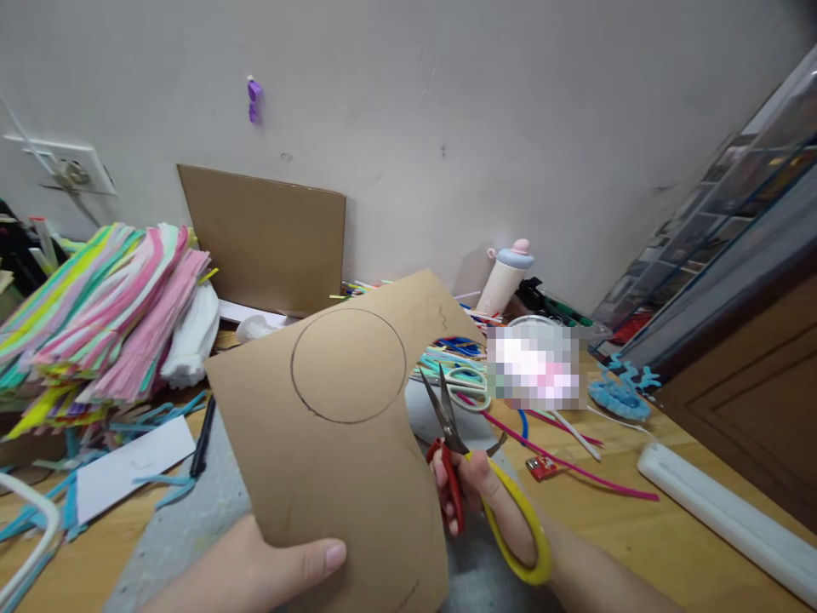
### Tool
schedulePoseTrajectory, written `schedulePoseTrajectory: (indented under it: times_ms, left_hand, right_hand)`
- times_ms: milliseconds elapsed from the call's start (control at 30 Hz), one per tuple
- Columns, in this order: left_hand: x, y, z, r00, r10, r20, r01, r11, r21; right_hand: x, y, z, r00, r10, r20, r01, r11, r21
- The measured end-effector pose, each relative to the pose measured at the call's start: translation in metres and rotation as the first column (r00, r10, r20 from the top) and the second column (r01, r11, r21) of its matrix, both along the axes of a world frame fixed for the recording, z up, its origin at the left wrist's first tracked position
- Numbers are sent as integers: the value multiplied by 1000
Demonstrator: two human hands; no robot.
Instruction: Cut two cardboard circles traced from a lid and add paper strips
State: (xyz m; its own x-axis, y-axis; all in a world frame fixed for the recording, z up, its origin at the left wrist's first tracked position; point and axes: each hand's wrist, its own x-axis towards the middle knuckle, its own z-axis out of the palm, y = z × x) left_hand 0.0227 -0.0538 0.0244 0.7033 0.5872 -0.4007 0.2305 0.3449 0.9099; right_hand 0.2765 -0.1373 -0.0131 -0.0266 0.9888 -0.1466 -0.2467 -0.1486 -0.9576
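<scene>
My left hand (255,570) grips the lower edge of a brown cardboard sheet (345,451), thumb on its front, holding it tilted up over the table. A pencil circle (348,364) is drawn on the upper part of the sheet. My right hand (491,502) holds scissors (476,477) with one red and one yellow handle. Their blades are slightly apart and point up at the sheet's right edge, just right of the circle.
A stack of coloured pipe cleaners (102,315) lies at the left. Another cardboard piece (268,238) leans on the wall. A pastel bottle (507,277), loose pipe cleaners (562,460), a blue fuzzy shape (622,392) and a white tube (728,511) lie on the wooden table (638,528).
</scene>
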Motion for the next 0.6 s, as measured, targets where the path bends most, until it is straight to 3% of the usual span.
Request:
schedulePoseTrajectory:
  times_ms: [167,367,600]
  left_hand:
    - [8,-8,-6,988,-152,13,152,988,-37]
    - [13,-13,-7,984,-147,96,156,983,-93]
    - [8,-13,-4,978,-115,173,138,982,-126]
  right_hand:
    - [-1,3,8,997,-67,44,69,997,-45]
    - [-16,3,11,987,-163,-11,162,985,-61]
    - [-22,8,12,973,-224,51,228,969,-91]
